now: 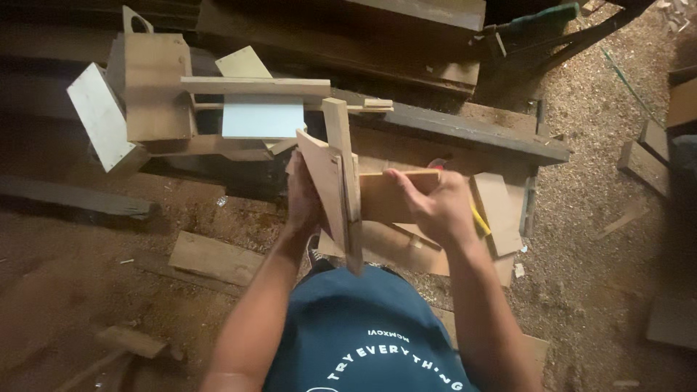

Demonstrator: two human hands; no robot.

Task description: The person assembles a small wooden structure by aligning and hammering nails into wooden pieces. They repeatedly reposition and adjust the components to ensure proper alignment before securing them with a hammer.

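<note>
Down at chest height in the head view, both hands are on a small wooden assembly (347, 190) made of thin boards joined at angles. Left hand (301, 194) is wrapped around the angled panel on its left side, fingers curled behind the wood and mostly hidden, so exactly how they press I cannot tell. Right hand (435, 207) is clamped on the horizontal board that sticks out to the right, fingers folded over its top edge. A narrow upright strip (343, 167) runs through the middle, between the two hands.

Behind that, a larger wooden frame (218, 101) with a pale panel (261, 120) rests on a dark beam (465, 131). Under the right wrist there's a yellow pencil-like stick (480, 220). Sawdust floor (595, 239) to the right, with a loose plank (214, 258) lying beside the left forearm.
</note>
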